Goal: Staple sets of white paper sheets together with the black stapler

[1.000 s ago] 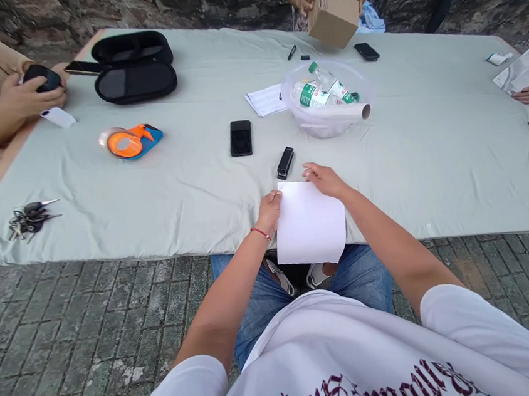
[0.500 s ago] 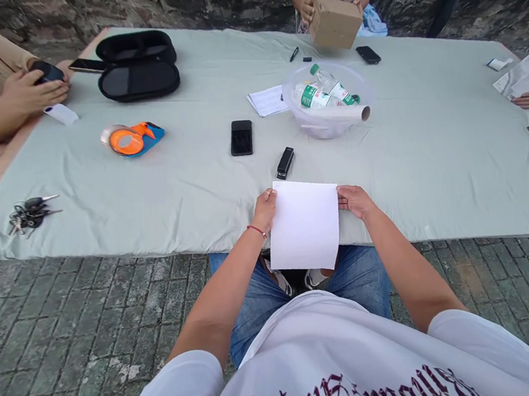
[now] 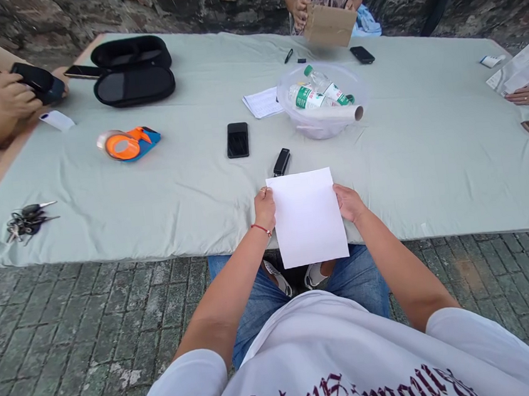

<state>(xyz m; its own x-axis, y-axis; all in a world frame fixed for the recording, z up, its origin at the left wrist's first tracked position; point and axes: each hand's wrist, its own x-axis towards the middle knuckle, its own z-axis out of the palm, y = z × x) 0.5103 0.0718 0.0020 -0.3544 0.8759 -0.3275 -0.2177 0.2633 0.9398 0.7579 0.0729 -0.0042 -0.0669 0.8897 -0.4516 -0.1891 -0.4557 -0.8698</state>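
Thumb and fingers of the left hand (image 3: 264,209) closed in a pinch on the upper left edge of the paper (image 3: 307,218); red bracelet (image 3: 261,230) at that wrist. Right hand (image 3: 350,203) grips the opposite edge, thumb along the margin, most of the fingers tucked behind. Paper: white, near square in outline, hanging between the two hands over the table's front edge, lower end above the lap. One sheet or several, hard to say from above.

Handling, as judged: a light, even pinch at matching heights should do; slight outward tension ought to flatten the face, but a hard pull or squeeze could crease or tear it. Lower end is unsupported, so liable to curl or swing.

Just past the top edge, a black stapler (image 3: 281,162), slim and hard-cased, its near end meeting the paper's outline in view. Beyond, a glossy dark phone (image 3: 237,140). Further out, a clear plastic bowl (image 3: 318,130) with green-labelled bottles (image 3: 308,97) and a pale roll (image 3: 331,113) resting in it; printed sheets (image 3: 260,104) beside. To the left, an orange and blue tape dispenser (image 3: 131,144), a jumble of metal keys (image 3: 28,219), a black zip case (image 3: 134,85) lying open. Underneath all, pale green cloth (image 3: 187,181), softly wrinkled. Across the table, a person holds a brown carton (image 3: 329,25).
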